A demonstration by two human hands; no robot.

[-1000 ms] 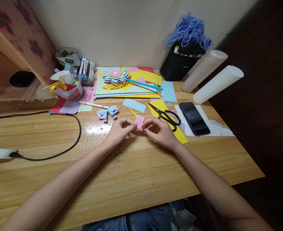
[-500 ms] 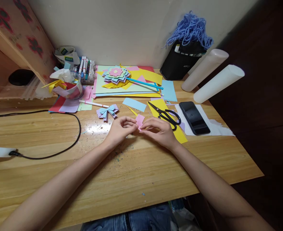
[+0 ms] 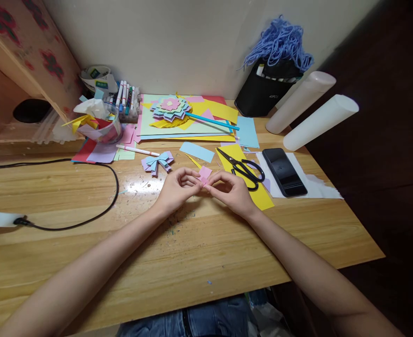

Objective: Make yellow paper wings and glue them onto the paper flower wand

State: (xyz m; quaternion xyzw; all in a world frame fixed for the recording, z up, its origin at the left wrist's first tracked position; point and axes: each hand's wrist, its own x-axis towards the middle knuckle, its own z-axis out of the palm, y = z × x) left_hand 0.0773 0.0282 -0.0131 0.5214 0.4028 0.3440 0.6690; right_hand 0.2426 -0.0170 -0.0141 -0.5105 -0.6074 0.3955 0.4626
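Observation:
A small pink paper piece [image 3: 204,174] is pinched between both my hands, just above the wooden table [image 3: 178,252]. My left hand [image 3: 177,188] grips its left side with thumb and fingertips closed. My right hand [image 3: 231,191] pinches its right side, fingers curled. Most of the paper is hidden behind my fingers. Black scissors [image 3: 243,167] lie on a yellow paper strip [image 3: 262,196] just right of my right hand. A folded blue and purple paper bow [image 3: 157,162] rests a little beyond my left hand.
Stacked coloured sheets with a layered paper flower [image 3: 170,108] lie at the back. A cup of scraps [image 3: 101,127] and markers [image 3: 125,99] stand back left. A phone [image 3: 284,171], two white rolls [image 3: 319,122], a black holder with blue yarn [image 3: 269,89] sit right. A black cable [image 3: 87,220] loops left.
My hands have drawn closer together on the pink paper, and less of it shows than a second ago. Nothing else on the table has moved.

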